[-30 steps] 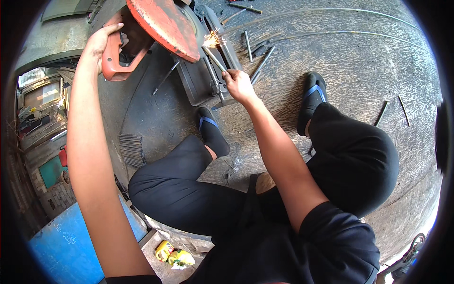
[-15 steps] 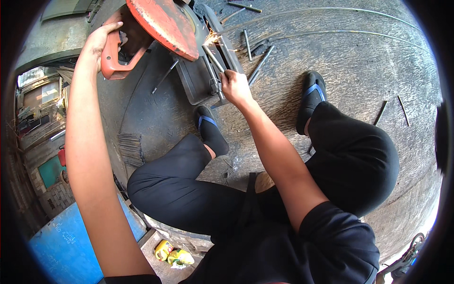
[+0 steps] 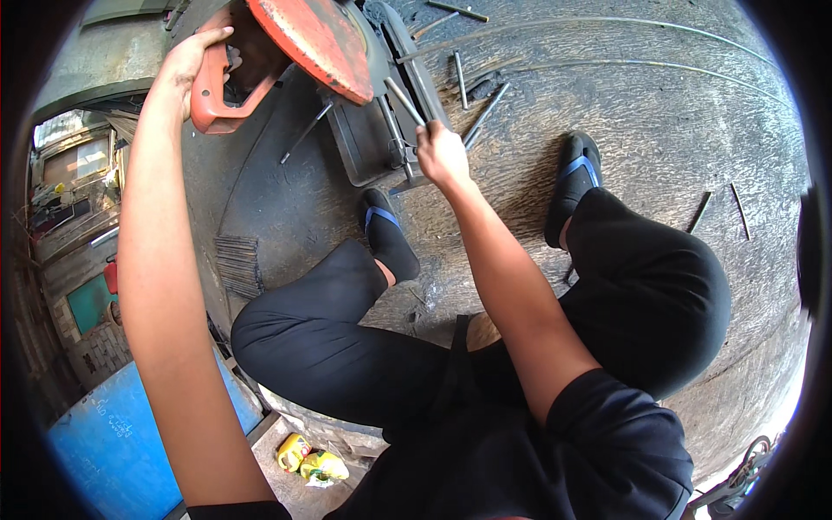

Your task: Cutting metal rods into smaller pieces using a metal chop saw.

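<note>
My left hand (image 3: 191, 69) is wrapped round the orange handle (image 3: 208, 100) of a cut-off saw at the upper left. The saw's worn orange guard (image 3: 316, 43) slants over its dark metal base (image 3: 360, 143). In my right hand (image 3: 443, 154) is a short metal rod (image 3: 404, 101), its free end pointing up and left toward the guard. The hand is closed on the rod's near end, just right of the base. No sparks show at the rod. The guard hides most of the cutting disc.
Loose metal rods (image 3: 487, 114) lie on the worn floor right of the saw. Long thin bars (image 3: 607, 63) stretch off to the right. A row of cut rods (image 3: 237, 264) lies left of my knee. A blue panel (image 3: 113, 442) and yellow packages (image 3: 312, 459) are at the lower left.
The sparks by the rod have gone. My right hand and the rod have shifted slightly right, away from the guard. My left hand still grips the saw handle, now slightly higher in the picture.
</note>
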Motion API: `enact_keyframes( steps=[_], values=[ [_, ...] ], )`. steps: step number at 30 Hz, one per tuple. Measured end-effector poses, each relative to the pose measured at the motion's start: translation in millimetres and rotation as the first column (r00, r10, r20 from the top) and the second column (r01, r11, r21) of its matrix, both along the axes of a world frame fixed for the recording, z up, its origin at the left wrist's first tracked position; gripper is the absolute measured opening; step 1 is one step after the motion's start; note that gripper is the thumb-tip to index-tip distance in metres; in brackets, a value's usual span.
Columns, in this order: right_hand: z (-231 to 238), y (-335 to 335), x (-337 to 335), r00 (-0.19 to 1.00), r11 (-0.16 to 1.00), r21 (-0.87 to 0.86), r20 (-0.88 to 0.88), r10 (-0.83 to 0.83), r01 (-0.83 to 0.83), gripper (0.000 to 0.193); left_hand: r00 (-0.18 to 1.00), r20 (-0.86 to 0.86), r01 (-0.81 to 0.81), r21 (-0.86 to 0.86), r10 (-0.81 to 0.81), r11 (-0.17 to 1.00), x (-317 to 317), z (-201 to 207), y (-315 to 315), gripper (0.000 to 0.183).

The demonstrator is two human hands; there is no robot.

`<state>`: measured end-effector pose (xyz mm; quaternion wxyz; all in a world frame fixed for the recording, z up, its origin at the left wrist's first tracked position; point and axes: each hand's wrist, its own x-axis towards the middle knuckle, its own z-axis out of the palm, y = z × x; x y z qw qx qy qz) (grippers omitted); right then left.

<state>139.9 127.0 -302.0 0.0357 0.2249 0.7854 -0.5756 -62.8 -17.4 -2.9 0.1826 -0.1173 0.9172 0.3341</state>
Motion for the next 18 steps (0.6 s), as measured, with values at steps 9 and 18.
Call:
enact_keyframes(
  steps=[9,18],
  values=[
    [-36.4,31.6,-4.5,0.951,0.599,-0.768,0.308,0.033,0.228,0.037,1.0,0.004,-0.018,0.059,0.018,0.998,-2.3,-0.3,-2.3,0.048],
    [-20.1,27.0,-5.6,0.961,0.494,-0.86,0.229,0.155,0.126,0.035,1.0,-0.002,0.031,-0.016,-0.031,0.999,-0.9,3.7,0.5,0.043]
  ],
)
